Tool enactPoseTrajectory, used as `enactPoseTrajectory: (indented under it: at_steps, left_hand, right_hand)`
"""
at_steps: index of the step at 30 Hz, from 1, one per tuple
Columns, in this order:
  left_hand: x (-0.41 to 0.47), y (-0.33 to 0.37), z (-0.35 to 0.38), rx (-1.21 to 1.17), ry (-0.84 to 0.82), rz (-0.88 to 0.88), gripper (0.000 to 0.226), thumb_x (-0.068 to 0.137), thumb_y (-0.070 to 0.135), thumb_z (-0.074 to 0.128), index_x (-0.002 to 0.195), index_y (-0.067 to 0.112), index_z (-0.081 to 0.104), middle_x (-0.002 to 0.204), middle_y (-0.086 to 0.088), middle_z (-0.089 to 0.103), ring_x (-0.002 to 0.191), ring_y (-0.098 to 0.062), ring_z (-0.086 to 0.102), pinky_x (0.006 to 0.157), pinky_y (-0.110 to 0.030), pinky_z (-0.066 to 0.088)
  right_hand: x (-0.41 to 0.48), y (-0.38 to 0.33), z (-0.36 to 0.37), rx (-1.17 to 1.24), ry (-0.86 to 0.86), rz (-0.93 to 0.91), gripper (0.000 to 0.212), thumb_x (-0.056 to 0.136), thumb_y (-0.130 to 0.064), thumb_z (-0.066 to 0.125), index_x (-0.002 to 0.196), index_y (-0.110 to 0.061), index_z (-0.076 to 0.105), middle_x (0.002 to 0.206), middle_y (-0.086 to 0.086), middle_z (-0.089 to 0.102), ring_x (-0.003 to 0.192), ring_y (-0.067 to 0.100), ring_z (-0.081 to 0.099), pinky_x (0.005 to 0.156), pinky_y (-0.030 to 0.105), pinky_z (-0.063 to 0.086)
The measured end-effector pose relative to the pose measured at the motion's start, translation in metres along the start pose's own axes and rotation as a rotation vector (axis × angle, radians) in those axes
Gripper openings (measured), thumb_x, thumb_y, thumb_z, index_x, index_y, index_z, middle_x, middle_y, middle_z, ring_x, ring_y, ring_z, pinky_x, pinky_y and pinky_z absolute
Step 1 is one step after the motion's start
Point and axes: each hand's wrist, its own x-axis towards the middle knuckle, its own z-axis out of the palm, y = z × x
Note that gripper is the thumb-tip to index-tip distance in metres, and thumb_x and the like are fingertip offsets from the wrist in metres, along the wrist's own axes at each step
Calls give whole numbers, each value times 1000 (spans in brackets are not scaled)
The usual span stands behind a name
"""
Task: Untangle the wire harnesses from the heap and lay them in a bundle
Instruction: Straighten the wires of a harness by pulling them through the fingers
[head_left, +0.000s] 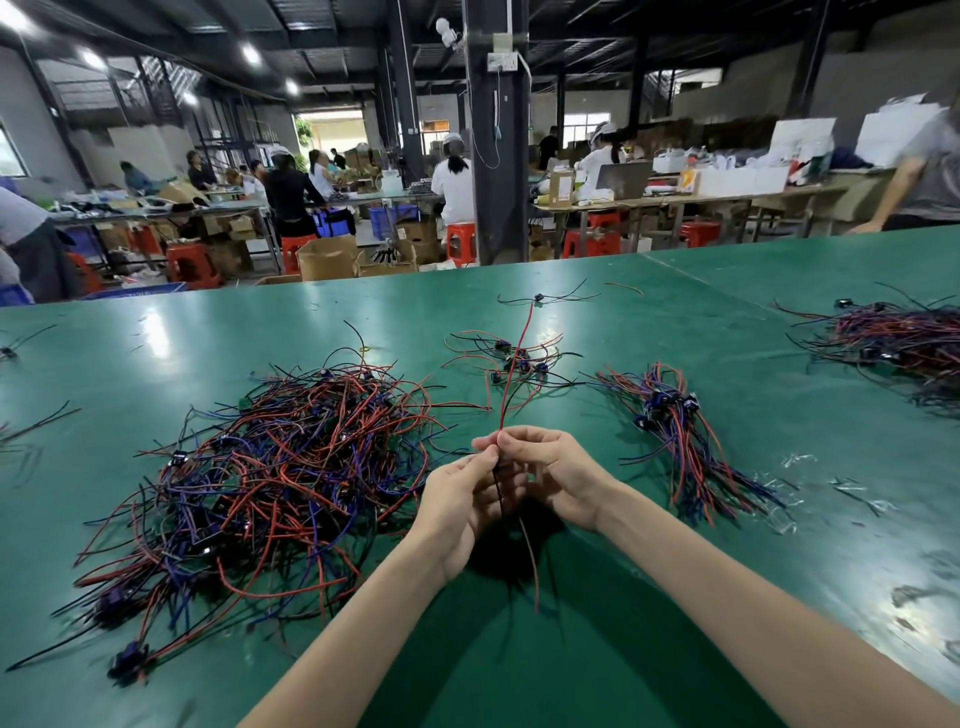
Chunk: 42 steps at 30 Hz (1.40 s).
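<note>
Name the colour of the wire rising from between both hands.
Red; the wire shows best in the head view.

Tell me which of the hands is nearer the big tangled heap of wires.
Left. The left hand sits just off the right edge of the heap; the right hand is beyond it, towards the sorted bundle. Both pinch one harness.

free: bare table (597, 675) near edge; gap between heap (260, 483) and bundle (680, 431) | blocked: loose harnesses (514, 364) ahead

tangled wire heap (270, 483), aligned bundle (675, 431) right
</note>
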Motion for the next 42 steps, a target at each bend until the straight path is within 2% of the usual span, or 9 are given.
enactPoseTrajectory:
  at_steps: [2, 5, 11, 17, 20, 25, 33, 39, 42]
  left_hand:
    - [0, 1, -2, 19, 26, 9, 12, 93, 5, 53, 93, 0, 63, 79, -13, 72, 60, -19, 68, 57, -28, 58]
    - [2, 2, -6, 61, 80, 29, 2, 87, 3, 61, 88, 3, 60, 73, -12, 70, 52, -16, 64, 51, -25, 55]
    - [3, -1, -10, 223, 81, 69, 18, 78, 3, 72, 86, 7, 56, 60, 2, 64, 49, -7, 57, 46, -19, 46]
    - [6, -5, -12, 437, 93, 185, 22, 79, 5, 73, 82, 7, 52, 66, -4, 60, 47, -6, 53, 45, -19, 44]
    - [6, -7, -10, 392, 115, 161, 18, 86, 16, 68, 82, 6, 53, 68, -4, 59, 47, -7, 55, 45, -20, 46]
    - [6, -8, -11, 295, 85, 132, 11, 90, 6, 62, 85, -2, 57, 73, -15, 55, 52, -13, 58, 50, -23, 53]
    - [10, -6, -20, 845, -20, 364, 10, 86, 7, 67, 79, 6, 60, 66, -8, 64, 55, -20, 62, 51, -30, 54]
    - [8, -8, -16, 701, 51, 222, 12, 84, 6, 67, 73, 5, 63, 63, -7, 67, 56, -22, 65, 58, -38, 58]
    - [5, -6, -11, 579, 81, 148, 19, 84, 6, 65, 66, 4, 63, 60, -9, 62, 50, -23, 64, 48, -32, 55]
  right_hand:
    - [-1, 1, 0, -49, 24, -33, 31, 73, -21, 66, 93, 2, 65, 95, 21, 63, 82, 27, 59, 81, 39, 48]
    - [0, 2, 0, -47, 43, -68, 24, 75, -20, 67, 86, 1, 66, 85, 19, 65, 73, 26, 62, 72, 36, 54]
    - [2, 3, -2, -41, 75, -53, 20, 90, -12, 58, 76, 0, 66, 64, 8, 67, 54, 16, 63, 52, 23, 52]
    - [6, 4, -6, -117, 70, -60, 12, 87, -6, 61, 77, -2, 64, 66, 6, 65, 58, 13, 61, 60, 23, 55]
    - [6, 3, -10, -154, 67, -87, 8, 86, -3, 62, 78, 0, 62, 69, 7, 61, 60, 12, 58, 62, 21, 54]
    - [7, 1, -13, -219, 87, -90, 5, 80, -4, 69, 75, -3, 67, 69, 10, 63, 58, 15, 60, 61, 24, 53]
    - [6, -5, -22, -226, 84, 22, 1, 79, -1, 69, 80, -1, 69, 63, 3, 66, 55, 9, 59, 57, 21, 54]
    - [4, -6, -18, -268, 69, 14, 7, 81, 4, 65, 77, -1, 68, 57, 3, 64, 48, 8, 57, 52, 18, 52]
    - [3, -6, -12, -304, 86, -41, 10, 80, 6, 66, 74, -1, 68, 58, 6, 62, 46, 8, 55, 50, 18, 51]
